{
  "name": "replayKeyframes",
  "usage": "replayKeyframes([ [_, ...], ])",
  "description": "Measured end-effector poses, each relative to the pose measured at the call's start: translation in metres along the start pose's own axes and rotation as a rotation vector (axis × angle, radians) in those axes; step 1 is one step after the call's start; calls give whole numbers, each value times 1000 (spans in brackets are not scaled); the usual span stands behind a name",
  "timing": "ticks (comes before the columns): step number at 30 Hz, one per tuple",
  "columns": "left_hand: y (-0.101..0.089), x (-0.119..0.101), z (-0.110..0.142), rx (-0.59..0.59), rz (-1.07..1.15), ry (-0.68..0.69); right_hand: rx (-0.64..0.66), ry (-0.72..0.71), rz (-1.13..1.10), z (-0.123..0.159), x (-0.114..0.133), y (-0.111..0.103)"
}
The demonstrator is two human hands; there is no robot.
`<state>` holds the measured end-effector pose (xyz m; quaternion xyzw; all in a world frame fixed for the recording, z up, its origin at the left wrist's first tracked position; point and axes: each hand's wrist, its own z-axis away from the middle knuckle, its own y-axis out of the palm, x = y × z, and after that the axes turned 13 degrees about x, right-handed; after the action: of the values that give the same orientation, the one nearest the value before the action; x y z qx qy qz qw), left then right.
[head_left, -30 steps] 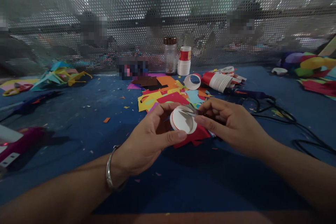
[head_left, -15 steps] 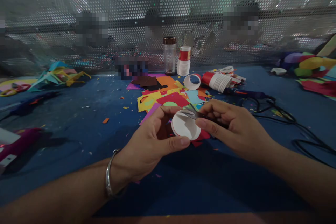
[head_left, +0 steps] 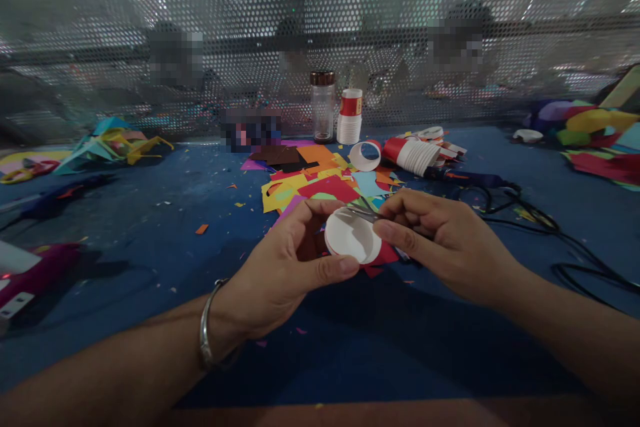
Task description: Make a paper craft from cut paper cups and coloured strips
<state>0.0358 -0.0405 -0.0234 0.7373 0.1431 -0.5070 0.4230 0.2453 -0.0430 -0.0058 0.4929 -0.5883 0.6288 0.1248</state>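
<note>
A short white paper cup point(head_left: 354, 238) is pinched at its side by the thumb and fingers of my left hand point(head_left: 295, 260), its round opening tilted up toward me. My right hand point(head_left: 440, 240) is closed around a pair of scissors point(head_left: 367, 213). The grey blades point left and lie at the cup's upper rim, one side seeming to reach over the inside. My right fingers cover most of the scissor handles. Beneath and behind the cup lie scraps of coloured paper point(head_left: 330, 190), red and yellow among them.
Behind stand a clear jar point(head_left: 323, 110) and a stack of paper cups point(head_left: 350, 120). A cut cup ring point(head_left: 365, 155) and tipped cups point(head_left: 413, 155) lie nearer. A glue gun point(head_left: 470, 178) trails black cable at right. A perforated metal screen point(head_left: 280, 7) closes off the back.
The cup has tilted slightly in my left hand and shifted a little left. The scissor blades have come closer together at its rim. My hands have otherwise barely moved.
</note>
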Motion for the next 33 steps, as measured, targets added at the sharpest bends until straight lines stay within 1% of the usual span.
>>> replayKeyframes([
  [3,-2,-1,0,5,0,-3,-32,-22,6,1,-3,1],
  [8,-5,-1,1,-20,41,-42,-36,8,2,0,-2,-1],
  [11,-7,0,1,-37,57,-40,-49,7,5,-2,-1,-3],
  [16,-8,-2,1,-34,49,-16,-9,26,13,-3,-2,-2],
  [21,-6,-3,2,-27,49,-55,-13,4,14,-3,-6,0],
  [27,-7,-5,3,2,38,-78,0,7,31,-1,-3,-2],
  [33,-9,-5,1,1,36,-65,16,15,78,-2,-3,-3],
])
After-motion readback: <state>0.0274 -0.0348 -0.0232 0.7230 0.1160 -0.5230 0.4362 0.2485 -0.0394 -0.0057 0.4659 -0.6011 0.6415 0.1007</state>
